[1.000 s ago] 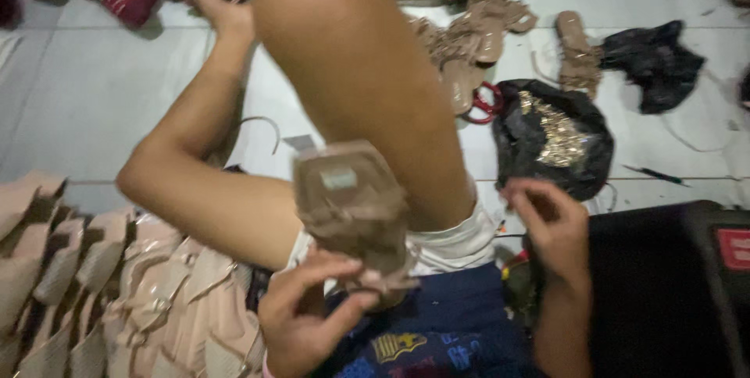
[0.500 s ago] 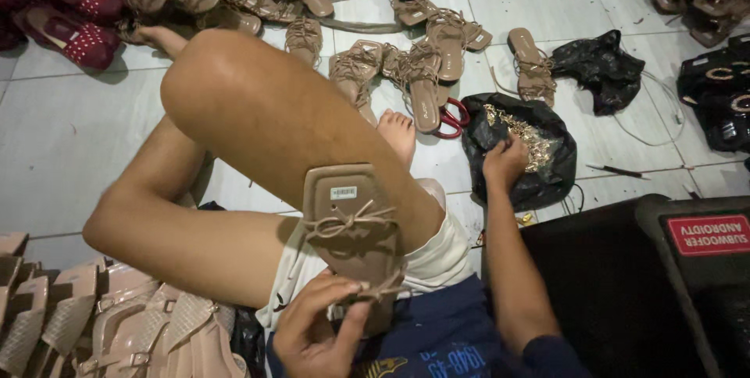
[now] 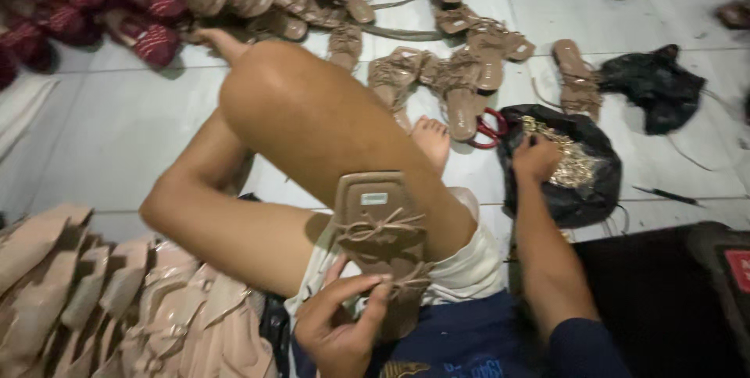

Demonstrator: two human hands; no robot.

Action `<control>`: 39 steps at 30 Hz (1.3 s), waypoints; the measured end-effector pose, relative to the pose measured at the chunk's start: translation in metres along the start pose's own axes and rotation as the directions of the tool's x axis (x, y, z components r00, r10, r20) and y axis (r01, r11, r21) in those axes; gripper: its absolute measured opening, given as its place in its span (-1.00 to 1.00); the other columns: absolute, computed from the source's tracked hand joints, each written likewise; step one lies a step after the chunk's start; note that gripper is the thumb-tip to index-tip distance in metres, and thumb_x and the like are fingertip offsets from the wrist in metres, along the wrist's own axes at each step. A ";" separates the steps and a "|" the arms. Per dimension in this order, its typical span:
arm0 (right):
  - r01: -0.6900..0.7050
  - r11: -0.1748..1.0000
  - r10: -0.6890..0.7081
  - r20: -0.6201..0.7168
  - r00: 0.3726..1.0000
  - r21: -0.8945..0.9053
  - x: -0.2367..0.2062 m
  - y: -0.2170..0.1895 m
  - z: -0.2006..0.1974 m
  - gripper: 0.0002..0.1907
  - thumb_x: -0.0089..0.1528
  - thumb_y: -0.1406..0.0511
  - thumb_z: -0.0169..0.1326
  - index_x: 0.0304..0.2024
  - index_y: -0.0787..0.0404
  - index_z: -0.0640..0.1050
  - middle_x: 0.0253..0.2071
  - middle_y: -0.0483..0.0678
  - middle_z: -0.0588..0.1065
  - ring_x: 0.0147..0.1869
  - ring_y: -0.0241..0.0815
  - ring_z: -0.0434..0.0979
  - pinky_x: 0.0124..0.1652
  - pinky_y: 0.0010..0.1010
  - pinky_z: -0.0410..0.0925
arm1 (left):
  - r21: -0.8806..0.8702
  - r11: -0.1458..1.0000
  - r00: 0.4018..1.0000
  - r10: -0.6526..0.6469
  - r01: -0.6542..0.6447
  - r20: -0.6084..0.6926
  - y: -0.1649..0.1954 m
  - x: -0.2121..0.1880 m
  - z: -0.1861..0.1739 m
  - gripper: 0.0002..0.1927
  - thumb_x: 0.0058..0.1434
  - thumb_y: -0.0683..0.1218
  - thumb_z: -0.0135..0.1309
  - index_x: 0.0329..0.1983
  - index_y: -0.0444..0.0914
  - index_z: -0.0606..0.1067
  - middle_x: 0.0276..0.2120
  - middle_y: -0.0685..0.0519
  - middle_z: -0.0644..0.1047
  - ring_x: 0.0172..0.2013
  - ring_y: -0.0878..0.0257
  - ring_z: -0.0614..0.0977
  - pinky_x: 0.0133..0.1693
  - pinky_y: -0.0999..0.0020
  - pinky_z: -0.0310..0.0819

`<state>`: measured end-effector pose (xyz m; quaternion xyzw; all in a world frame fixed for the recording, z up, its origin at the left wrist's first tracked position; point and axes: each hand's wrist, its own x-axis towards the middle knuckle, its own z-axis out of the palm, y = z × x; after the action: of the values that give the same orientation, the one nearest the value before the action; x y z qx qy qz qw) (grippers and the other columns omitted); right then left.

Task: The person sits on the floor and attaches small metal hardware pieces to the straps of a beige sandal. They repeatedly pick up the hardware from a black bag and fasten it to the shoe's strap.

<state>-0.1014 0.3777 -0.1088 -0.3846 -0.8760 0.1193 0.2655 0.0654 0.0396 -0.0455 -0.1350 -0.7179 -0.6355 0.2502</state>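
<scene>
I am sitting on the tiled floor (image 3: 94,136) with my bent knee raised in the middle of the view. My left hand (image 3: 340,323) holds a tan sandal (image 3: 383,245) against my thigh, near me and just left of centre. The grip there is a pinch: thumb and fingers close on the near end of the sole, by the knotted strap. The sandal lies sole-flat on my leg with its footbed facing up. Its long axis runs from near to far, tilted only slightly, with the broad squared end bearing a small label pointing away from me and the strapped end toward me. A thin bow crosses its middle.

My right hand (image 3: 535,158) reaches out to the right, into the mouth of a black plastic bag (image 3: 586,183) full of small gold ornaments (image 3: 574,163). The fingers curl down among them; I cannot tell whether they pinch anything. Red-handled scissors (image 3: 488,130) lie just left of the bag.

Farther off, more tan sandals (image 3: 461,81) lie scattered on the floor, with red shoes (image 3: 156,42) at far left. A stack of pale beige soles (image 3: 101,300) sits near left.
</scene>
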 end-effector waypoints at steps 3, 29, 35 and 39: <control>-0.028 0.999 0.028 0.011 1.000 -0.015 0.003 0.001 0.000 -0.70 0.18 0.11 0.29 -0.17 0.16 0.68 -0.16 0.32 0.49 -0.09 0.33 0.52 -0.20 0.07 0.40 | -0.039 0.990 0.979 -0.127 0.135 0.157 0.004 0.001 -0.007 -0.90 0.07 -0.28 0.34 -0.32 -0.33 0.68 -0.37 -0.04 0.75 -0.29 0.25 0.79 0.14 0.12 0.52; 0.689 -0.111 -0.841 -0.437 0.320 0.716 -0.148 -0.039 -0.204 -0.74 0.07 0.42 0.29 -0.16 0.23 0.67 -0.16 -0.05 0.61 -0.16 -0.17 0.67 -0.17 -0.40 0.50 | -0.044 0.826 0.814 0.562 -0.562 0.144 0.021 0.019 -0.009 -0.69 -0.04 -0.16 0.41 -0.17 -0.16 0.70 -0.25 0.07 0.68 -0.25 0.19 0.64 -0.17 0.36 0.59; 0.619 -0.151 -0.890 -0.378 0.254 0.771 -0.153 -0.039 -0.213 -0.74 0.12 0.35 0.20 -0.12 0.21 0.68 -0.13 -0.07 0.63 -0.04 -0.20 0.66 -0.07 -0.35 0.51 | -0.284 0.859 0.843 0.491 -0.426 0.220 0.009 0.015 -0.014 -0.72 0.07 -0.32 0.42 -0.16 -0.33 0.63 -0.26 -0.06 0.67 -0.22 0.09 0.77 -0.13 0.32 0.72; 0.645 -0.260 -0.860 -0.476 0.184 0.719 -0.157 -0.041 -0.210 -0.81 0.20 0.32 0.27 -0.12 0.19 0.67 -0.12 -0.11 0.63 -0.04 -0.25 0.63 -0.10 -0.40 0.46 | -0.478 0.823 0.830 0.477 -0.307 0.288 0.001 0.018 -0.021 -0.76 0.14 -0.35 0.39 -0.15 -0.38 0.60 -0.23 -0.14 0.67 -0.17 0.04 0.77 -0.09 0.25 0.72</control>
<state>0.0787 0.2356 0.0236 0.4626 -0.7376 0.3712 0.3227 0.0545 0.0166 -0.0333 -0.4577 -0.5580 -0.6645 0.1938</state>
